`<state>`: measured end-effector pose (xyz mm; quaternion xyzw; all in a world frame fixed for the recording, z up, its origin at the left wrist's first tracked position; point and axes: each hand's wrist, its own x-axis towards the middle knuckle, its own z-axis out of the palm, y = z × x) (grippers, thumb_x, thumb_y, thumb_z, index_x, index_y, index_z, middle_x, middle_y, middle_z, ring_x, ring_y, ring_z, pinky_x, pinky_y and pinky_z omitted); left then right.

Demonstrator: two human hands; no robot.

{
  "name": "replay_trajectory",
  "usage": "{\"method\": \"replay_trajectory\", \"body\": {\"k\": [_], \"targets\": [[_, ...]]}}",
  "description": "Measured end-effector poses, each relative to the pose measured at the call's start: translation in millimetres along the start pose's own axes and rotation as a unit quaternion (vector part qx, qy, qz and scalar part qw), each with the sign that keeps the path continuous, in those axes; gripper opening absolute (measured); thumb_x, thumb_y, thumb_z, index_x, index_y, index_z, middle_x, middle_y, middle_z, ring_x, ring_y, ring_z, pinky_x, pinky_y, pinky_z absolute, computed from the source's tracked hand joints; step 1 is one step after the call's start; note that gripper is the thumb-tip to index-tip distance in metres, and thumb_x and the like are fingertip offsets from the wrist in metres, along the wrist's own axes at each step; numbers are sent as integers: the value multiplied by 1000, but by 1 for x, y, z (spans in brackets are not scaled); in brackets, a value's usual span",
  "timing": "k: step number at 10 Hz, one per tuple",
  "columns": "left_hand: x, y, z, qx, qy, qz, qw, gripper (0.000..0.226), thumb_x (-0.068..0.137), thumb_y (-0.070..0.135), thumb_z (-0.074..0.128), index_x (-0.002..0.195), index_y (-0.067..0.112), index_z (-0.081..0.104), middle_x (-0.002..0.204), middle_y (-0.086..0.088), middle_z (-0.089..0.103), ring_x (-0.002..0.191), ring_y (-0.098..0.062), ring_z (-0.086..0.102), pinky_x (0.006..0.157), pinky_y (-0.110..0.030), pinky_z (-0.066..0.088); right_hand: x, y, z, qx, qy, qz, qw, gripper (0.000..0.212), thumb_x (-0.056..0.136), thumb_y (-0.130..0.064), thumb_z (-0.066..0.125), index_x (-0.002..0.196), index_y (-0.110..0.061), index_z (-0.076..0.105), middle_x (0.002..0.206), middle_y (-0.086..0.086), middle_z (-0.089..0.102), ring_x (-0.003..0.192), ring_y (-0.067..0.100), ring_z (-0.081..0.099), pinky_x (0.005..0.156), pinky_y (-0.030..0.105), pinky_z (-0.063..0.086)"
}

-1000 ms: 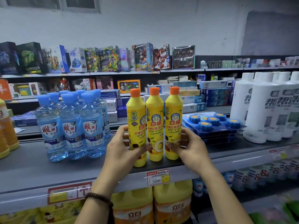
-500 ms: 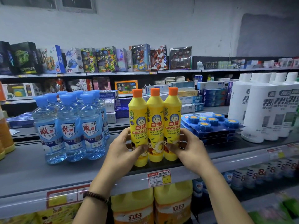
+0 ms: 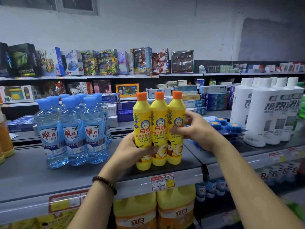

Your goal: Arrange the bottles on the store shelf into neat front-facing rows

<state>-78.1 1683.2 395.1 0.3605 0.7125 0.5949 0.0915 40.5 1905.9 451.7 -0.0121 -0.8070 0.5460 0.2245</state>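
Three yellow bottles with orange caps stand upright in a tight row on the grey shelf (image 3: pixel 82 176), labels facing me. My left hand (image 3: pixel 130 151) wraps the lower part of the left yellow bottle (image 3: pixel 142 123), thumb across its front. The middle yellow bottle (image 3: pixel 159 121) is pressed between its neighbours. Higher up, my right hand (image 3: pixel 196 129) grips the right yellow bottle (image 3: pixel 176 116), fingers lying over its label. To the left, several clear blue-capped bottles (image 3: pixel 72 129) stand in rows.
Tall white bottles (image 3: pixel 262 113) stand at the right, with a blue tray of round blocks (image 3: pixel 231 126) in front of them. Orange bottles (image 3: pixel 5 139) sit at the far left edge. Large yellow jugs (image 3: pixel 175 210) fill the shelf below. Boxed toys line the back shelves.
My right hand has slid up from the base of the right yellow bottle to its label. The three bottles now stand closer together; the left hand keeps its hold.
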Motion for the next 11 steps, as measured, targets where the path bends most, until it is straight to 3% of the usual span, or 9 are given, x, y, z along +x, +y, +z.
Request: {"method": "replay_trajectory", "body": {"k": [1,2,3,5,6,7,8,10,11], "targets": [[4,-1,-3,6,-13,0,1000,51,78,10,93,123,22,72,113,2,83,104,-18,80,95,-47,63,-5,23,6,12,-24,16,1000,45,82,3,86,122,-13,73,118,5,80,113,25,76,99,57,60],[8,-1,-6,9,-25,0,1000,51,80,8,92,126,19,72,115,-1,83,106,-21,80,97,-50,63,-6,37,14,50,-14,25,998,44,80,6,85,119,-11,74,118,7,81,115,29,75,99,54,60],[10,-1,-6,8,-29,-5,1000,53,80,7,92,127,19,71,117,-1,82,108,-22,79,98,-51,62,-5,39,22,50,-36,39,997,45,83,6,84,123,-12,73,119,6,81,113,26,77,99,48,60],[8,-2,-4,8,-15,-3,1000,53,79,6,92,126,21,71,115,2,83,105,-18,80,95,-46,64,-7,42,29,37,-28,29,999,45,84,0,86,124,-17,74,121,2,81,114,22,76,105,53,58],[4,1,-3,32,-6,15,999,57,77,8,94,126,23,69,113,7,82,102,-11,79,87,-33,66,-10,42,27,45,-37,17,998,51,81,-7,90,129,-14,72,123,4,80,116,25,76,106,54,56],[-6,2,-4,61,23,31,997,67,73,18,99,130,30,65,115,14,80,106,0,74,79,-16,61,-21,43,23,15,22,28,999,78,63,-34,100,132,-21,66,121,1,80,115,21,75,106,51,57],[-21,5,-8,103,58,24,993,75,72,29,99,133,39,57,120,13,73,104,2,72,75,-15,60,-39,42,16,-69,111,66,989,98,57,-51,99,142,-29,57,125,-6,72,120,15,68,106,40,54],[-65,11,-16,155,135,8,979,68,82,40,90,140,42,53,129,19,67,108,-7,73,91,-36,63,-80,41,18,-139,235,1,962,52,85,-40,89,130,-30,64,117,-12,70,111,9,65,92,31,52],[-84,13,-16,257,186,33,948,51,89,32,85,133,40,60,122,21,69,104,-1,70,89,-32,61,-91,41,25,-194,243,-53,949,24,91,-31,82,113,-30,72,109,-17,72,105,0,66,89,26,54]]}}
